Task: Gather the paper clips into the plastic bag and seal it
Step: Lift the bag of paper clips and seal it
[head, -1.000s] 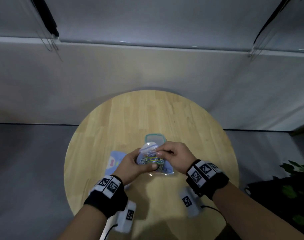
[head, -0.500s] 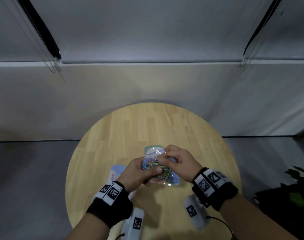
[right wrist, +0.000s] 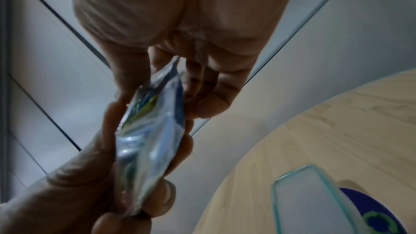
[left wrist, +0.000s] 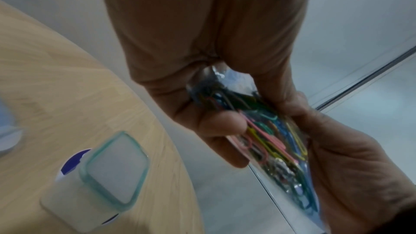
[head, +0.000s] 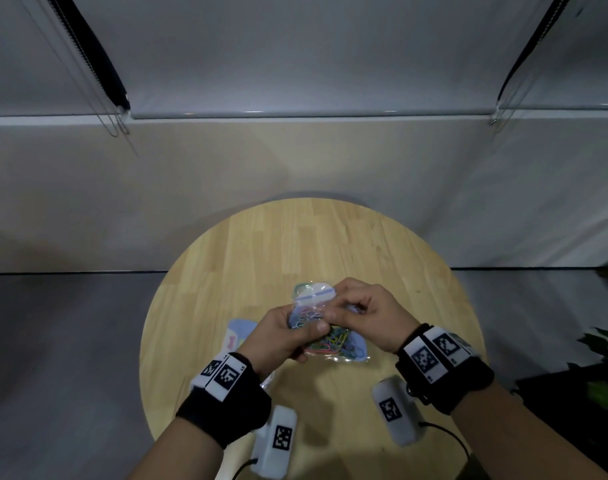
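Observation:
A clear plastic bag [head: 314,299] with a blue zip strip holds several coloured paper clips [head: 332,341]. Both hands hold it just above the round wooden table [head: 330,237]. My left hand [head: 309,329] grips the bag's middle, thumb on the near face. My right hand [head: 335,306] pinches the zip strip at its right end. The left wrist view shows the clips [left wrist: 265,134] packed inside the bag between my left hand [left wrist: 247,109] and the right palm [left wrist: 349,166]. In the right wrist view my right hand [right wrist: 173,70] pinches the bag's [right wrist: 148,140] top edge.
A clear box with a green rim [head: 298,289] [left wrist: 112,170] [right wrist: 310,202] stands on the table just behind the bag. A pale blue printed sheet [head: 238,332] lies left of my left hand. A plant [head: 604,375] sits at the lower right, off the table.
Both hands have kept hold of the bag. The bag has tipped up so its zip strip shows, and the right fingers now pinch at the strip's right end.

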Demonstrator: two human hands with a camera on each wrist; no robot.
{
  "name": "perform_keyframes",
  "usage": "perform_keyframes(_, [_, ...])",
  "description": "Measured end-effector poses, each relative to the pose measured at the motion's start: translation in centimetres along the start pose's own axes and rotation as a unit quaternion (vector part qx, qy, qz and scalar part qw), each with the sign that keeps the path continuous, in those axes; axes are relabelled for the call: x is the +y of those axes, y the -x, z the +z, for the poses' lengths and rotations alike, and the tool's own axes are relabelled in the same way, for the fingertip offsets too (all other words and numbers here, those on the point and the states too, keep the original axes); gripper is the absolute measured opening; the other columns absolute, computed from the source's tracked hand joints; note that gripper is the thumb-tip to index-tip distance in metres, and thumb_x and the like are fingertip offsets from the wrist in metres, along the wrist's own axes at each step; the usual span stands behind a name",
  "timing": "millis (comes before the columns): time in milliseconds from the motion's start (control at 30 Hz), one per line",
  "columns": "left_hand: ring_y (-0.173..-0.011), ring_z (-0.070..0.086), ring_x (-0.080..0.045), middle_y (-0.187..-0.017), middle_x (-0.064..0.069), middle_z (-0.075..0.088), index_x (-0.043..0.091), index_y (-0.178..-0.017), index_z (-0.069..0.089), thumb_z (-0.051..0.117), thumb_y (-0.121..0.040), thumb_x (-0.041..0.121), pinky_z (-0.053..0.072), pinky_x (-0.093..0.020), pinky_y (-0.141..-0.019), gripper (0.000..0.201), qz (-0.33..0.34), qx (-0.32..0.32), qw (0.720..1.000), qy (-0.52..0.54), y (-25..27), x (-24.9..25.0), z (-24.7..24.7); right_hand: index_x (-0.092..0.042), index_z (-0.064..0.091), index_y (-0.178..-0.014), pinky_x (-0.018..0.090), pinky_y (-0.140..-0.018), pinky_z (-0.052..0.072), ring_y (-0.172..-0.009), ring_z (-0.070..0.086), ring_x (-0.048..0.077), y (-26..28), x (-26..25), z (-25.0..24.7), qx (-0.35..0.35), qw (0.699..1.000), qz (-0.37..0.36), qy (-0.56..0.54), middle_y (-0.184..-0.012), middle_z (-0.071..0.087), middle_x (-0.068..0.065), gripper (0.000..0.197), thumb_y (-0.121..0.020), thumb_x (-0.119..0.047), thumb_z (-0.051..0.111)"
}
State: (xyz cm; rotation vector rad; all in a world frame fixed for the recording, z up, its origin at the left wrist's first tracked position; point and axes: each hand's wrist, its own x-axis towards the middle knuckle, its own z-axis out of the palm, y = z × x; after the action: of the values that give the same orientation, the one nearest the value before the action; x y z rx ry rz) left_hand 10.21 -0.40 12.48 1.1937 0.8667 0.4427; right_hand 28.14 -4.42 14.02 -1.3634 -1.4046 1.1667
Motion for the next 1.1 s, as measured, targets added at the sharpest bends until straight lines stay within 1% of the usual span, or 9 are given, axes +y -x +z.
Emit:
perform_keyframes(100, [-0.058,0.054,-0.011,-0.070,0.001,0.064,0.014,-0.093,0.068,0.068,-0.074,0.030,0.044,-0.021,-0.048,0.025,0.005,-0.017,1.000,0.004,0.5,-0.1,0.4,-0.018,0.074,-0.079,0.017,-0.081,0.044,-0.080,0.056,-0.005,0.1,-0.6,-0.1,-0.062,0.997,0.055,0.007,-0.085,0.050,-0.011,0.012,-0.085,-0.013,0.065])
perform_keyframes(167, [-0.059,0.054,-0.012,-0.072,-0.001,0.063,0.016,-0.093,0.067,0.067,-0.075,0.032,0.044,-0.020,-0.047,0.025,0.011,-0.013,1.000,0.014,0.7,0.0,0.6,-0.007,0.075,-0.089,0.022,-0.087,0.045,-0.087,0.056,0.003,0.0,-0.9,-0.3,-0.079,0.994,0.073,0.004,-0.091,0.048,-0.006,0.016,-0.085,-0.018,0.064])
perform_keyframes(300, [-0.062,0.054,-0.012,-0.077,-0.003,0.064,0.014,-0.102,0.067,0.070,-0.070,0.041,0.044,-0.021,-0.049,0.041,0.026,0.002,1.000,0.014,0.7,0.5,0.5,-0.017,0.075,-0.096,0.029,-0.094,0.049,-0.099,0.058,0.017,-0.1,-1.4,-0.5,-0.057,0.998,0.019,0.017,-0.102,0.052,0.008,0.019,-0.078,-0.015,0.068])
perform_keyframes(433, [-0.064,0.055,-0.010,-0.078,-0.001,0.065,0.016,-0.102,0.067,0.070,-0.066,0.045,0.046,-0.022,-0.051,0.047,0.033,0.004,0.999,0.007,0.6,0.8,0.1,-0.022,0.076,-0.088,0.027,-0.085,0.052,-0.092,0.061,0.017,-0.2,-1.6,-0.8,-0.015,0.999,-0.021,-0.025,-0.095,0.058,0.001,0.024,-0.067,-0.010,0.073])
perform_keyframes(533, [-0.063,0.056,-0.010,-0.079,-0.003,0.065,0.013,-0.101,0.066,0.071,-0.070,0.039,0.047,-0.021,-0.051,0.040,0.031,-0.001,1.000,0.006,0.5,0.9,0.1,-0.028,0.070,-0.099,0.041,-0.083,0.058,-0.094,0.065,0.035,-0.3,-1.8,-1.1,-0.022,0.999,-0.013,-0.048,-0.103,0.066,0.005,0.035,-0.071,-0.008,0.073])
perform_keyframes(700, [-0.062,0.057,-0.009,-0.077,0.000,0.066,0.010,-0.103,0.064,0.066,-0.076,0.033,0.047,-0.021,-0.050,0.036,0.024,-0.009,1.000,-0.002,0.5,0.9,0.3,-0.019,0.070,-0.105,0.028,-0.088,0.051,-0.097,0.062,0.015,-0.4,-1.2,-0.8,-0.034,0.998,-0.009,0.052,-0.098,0.059,-0.002,0.029,-0.077,-0.018,0.063])
perform_keyframes(833, [-0.058,0.054,-0.011,-0.074,-0.003,0.065,0.008,-0.100,0.066,0.063,-0.077,0.036,0.045,-0.021,-0.048,0.036,0.025,0.015,1.000,-0.008,0.5,0.9,0.0,-0.033,0.070,-0.091,0.025,-0.090,0.049,-0.097,0.061,0.008,-0.3,-0.8,-0.1,-0.045,0.998,0.008,0.048,-0.095,0.057,-0.010,0.016,-0.076,-0.031,0.064])
perform_keyframes(933, [-0.052,0.051,-0.010,-0.071,-0.003,0.063,0.010,-0.099,0.066,0.062,-0.077,0.036,0.043,-0.020,-0.046,0.035,0.030,0.038,0.999,-0.004,0.4,0.9,-0.1,-0.026,0.072,-0.097,0.028,-0.092,0.048,-0.098,0.058,0.011,-0.5,-0.6,0.0,-0.066,0.996,0.015,0.052,-0.098,0.054,-0.005,0.020,-0.081,-0.022,0.062])
perform_keyframes(1100, [-0.054,0.051,-0.009,-0.072,-0.001,0.063,0.017,-0.097,0.068,0.062,-0.080,0.034,0.043,-0.019,-0.045,0.025,0.037,0.064,0.997,0.009,0.3,0.8,0.2,-0.016,0.076,-0.093,0.018,-0.076,0.048,-0.081,0.059,0.003,-0.6,-0.8,0.0,0.042,0.998,-0.046,0.015,-0.085,0.057,-0.009,0.022,-0.074,-0.006,0.070])
